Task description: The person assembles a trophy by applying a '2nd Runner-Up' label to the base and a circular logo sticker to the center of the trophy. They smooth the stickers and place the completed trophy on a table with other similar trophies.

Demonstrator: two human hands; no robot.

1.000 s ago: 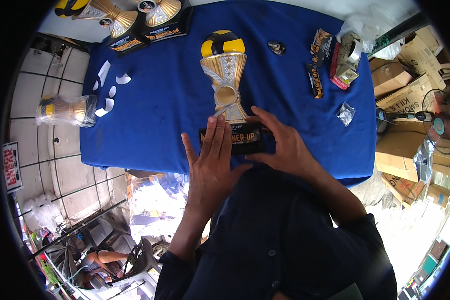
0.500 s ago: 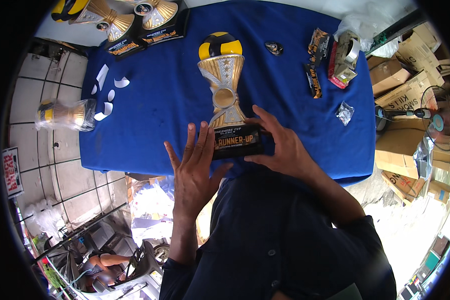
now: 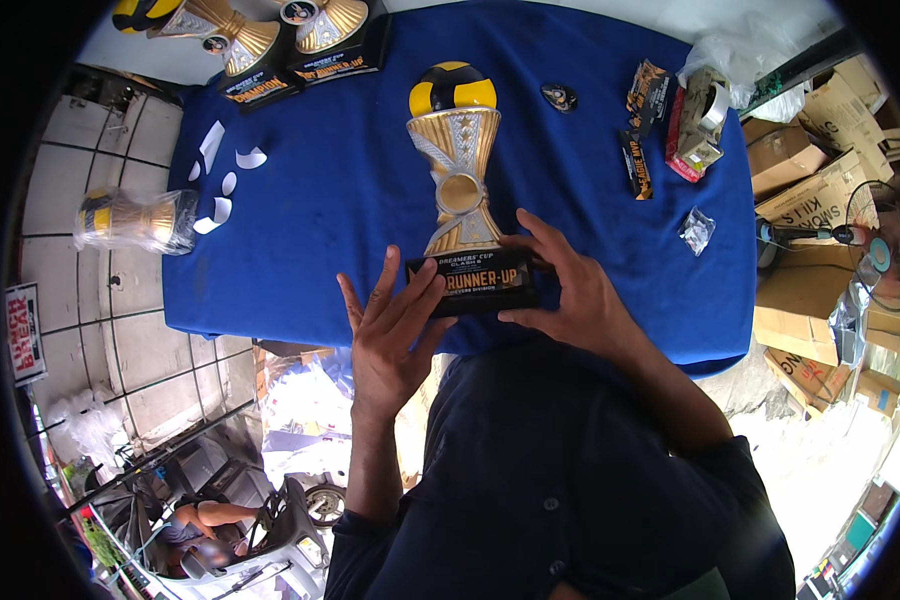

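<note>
While the right hand (image 3: 582,298) has its grip clamped on the right end of a black base (image 3: 480,303), some fingertips hidden behind it, the left hand (image 3: 390,335) has its grip apart, fingers spread and partly covering the left end of the base's label (image 3: 482,280). Between the hands, one trophy (image 3: 455,155) extends from that base across the blue-covered tabletop (image 3: 320,200), its yellow-and-black ball farthest away. At the left edge is one wrapped trophy (image 3: 135,220), blurred by clear plastic, near five white paper pieces (image 3: 251,158). To the right lie one clear packet (image 3: 697,231), its contents hard to make out, some dark label strips (image 3: 635,165) overlapping too much to count surely, one red tray (image 3: 685,168) with a tape roll (image 3: 714,104), and one black emblem (image 3: 559,97). Farthest, at upper left, are two gold-and-silver trophies (image 3: 320,25), the right one's top cut off.
</note>
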